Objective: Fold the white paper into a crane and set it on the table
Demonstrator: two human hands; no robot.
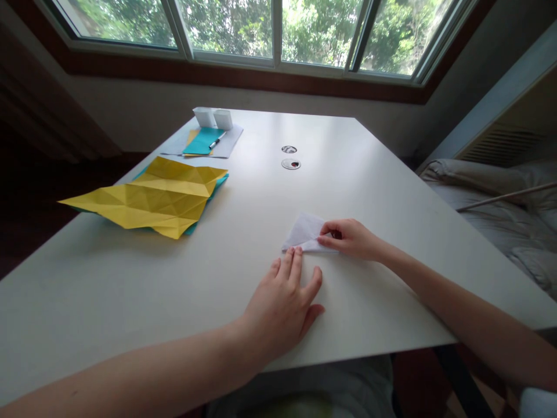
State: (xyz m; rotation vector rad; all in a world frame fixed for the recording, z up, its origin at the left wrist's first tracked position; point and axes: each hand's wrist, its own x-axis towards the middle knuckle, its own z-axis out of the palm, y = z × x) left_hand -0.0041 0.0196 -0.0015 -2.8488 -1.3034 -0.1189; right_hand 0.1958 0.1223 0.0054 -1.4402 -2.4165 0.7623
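Note:
A small folded piece of white paper (303, 231) lies on the white table in front of me, with a narrow folded strip along its near edge. My left hand (285, 299) rests flat on the table, fingers spread, its fingertips touching that near edge on the left. At the paper's right side, my right hand (350, 238) pinches it between thumb and index finger. The paper's right corner is partly hidden behind those fingers.
Creased yellow and blue paper sheets (148, 197) spread over the table's left side. Behind them sit flat papers (204, 141) with a pen (217, 140) and two small white paper boxes (213, 118). Two round discs (290, 164) lie mid-table. A cushioned seat (500, 203) stands at right.

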